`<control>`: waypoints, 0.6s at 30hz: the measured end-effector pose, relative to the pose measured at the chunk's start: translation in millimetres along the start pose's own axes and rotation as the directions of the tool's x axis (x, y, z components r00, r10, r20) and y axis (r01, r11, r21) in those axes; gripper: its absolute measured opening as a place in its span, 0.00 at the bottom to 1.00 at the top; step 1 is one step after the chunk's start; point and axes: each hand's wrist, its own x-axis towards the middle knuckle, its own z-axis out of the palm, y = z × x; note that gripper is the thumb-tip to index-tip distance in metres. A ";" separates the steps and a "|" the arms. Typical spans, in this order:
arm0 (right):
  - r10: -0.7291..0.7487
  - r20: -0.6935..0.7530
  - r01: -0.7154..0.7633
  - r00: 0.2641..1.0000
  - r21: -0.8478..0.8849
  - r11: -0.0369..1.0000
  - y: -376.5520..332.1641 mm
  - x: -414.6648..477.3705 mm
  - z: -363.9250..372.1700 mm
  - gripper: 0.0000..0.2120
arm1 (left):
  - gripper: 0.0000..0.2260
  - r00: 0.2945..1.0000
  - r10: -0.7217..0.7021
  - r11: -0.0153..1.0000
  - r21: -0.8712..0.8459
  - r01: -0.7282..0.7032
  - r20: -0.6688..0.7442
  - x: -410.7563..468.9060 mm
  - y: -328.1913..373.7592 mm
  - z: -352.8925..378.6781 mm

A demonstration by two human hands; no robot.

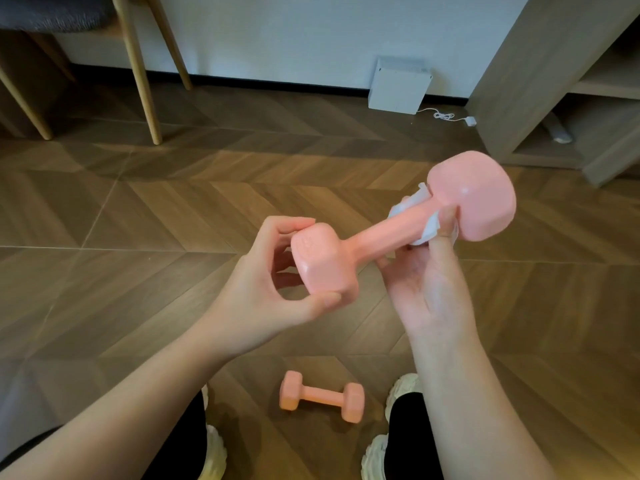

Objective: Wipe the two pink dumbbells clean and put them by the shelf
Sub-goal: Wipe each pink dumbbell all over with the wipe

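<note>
I hold a pink dumbbell (pixel 377 233) in the air, tilted up to the right. My left hand (pixel 263 289) grips its near hexagonal head between thumb and fingers. My right hand (pixel 429 282) wraps a white wipe (pixel 429 230) around the handle just below the far head, fingers curled behind it. A second pink dumbbell (pixel 322 396) lies flat on the wooden floor between my feet.
A light wooden shelf unit (pixel 512 98) stands at the far right. A white box (pixel 398 86) with a cable leans on the wall. Chair legs (pixel 138 67) stand at the far left. My shoes (pixel 401 393) flank the floor dumbbell.
</note>
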 end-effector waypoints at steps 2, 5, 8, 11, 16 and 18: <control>-0.006 0.021 0.006 1.000 -0.011 1.000 -1.5 -3.0 1.8 0.38 | 0.34 0.999 0.051 0.997 0.066 -0.050 -0.010 -1.5 -0.7 3.0; -0.024 -0.035 0.022 0.999 -0.059 0.998 -2.2 -2.8 8.5 0.14 | 0.35 0.988 0.153 0.973 0.180 -0.147 -0.018 0.1 -2.3 8.8; -0.007 -0.090 0.010 0.996 0.028 1.000 1.5 -0.3 12.5 0.13 | 0.36 0.973 0.229 0.926 0.307 -0.219 0.004 2.4 -7.3 12.8; 0.015 -0.093 -0.013 0.996 0.018 1.000 11.8 0.0 9.0 0.15 | 0.39 0.960 0.276 0.867 0.423 -0.265 0.036 5.8 -13.8 15.2; 0.128 -0.131 -0.135 0.983 -0.049 0.990 21.1 -2.5 8.1 0.19 | 0.39 0.939 0.331 0.811 0.480 -0.334 0.094 10.8 -17.8 16.1; 0.110 -0.140 -0.112 0.984 -0.006 0.994 18.5 0.0 7.8 0.17 | 0.42 0.992 0.115 0.960 0.252 -0.126 0.058 9.7 -16.7 15.9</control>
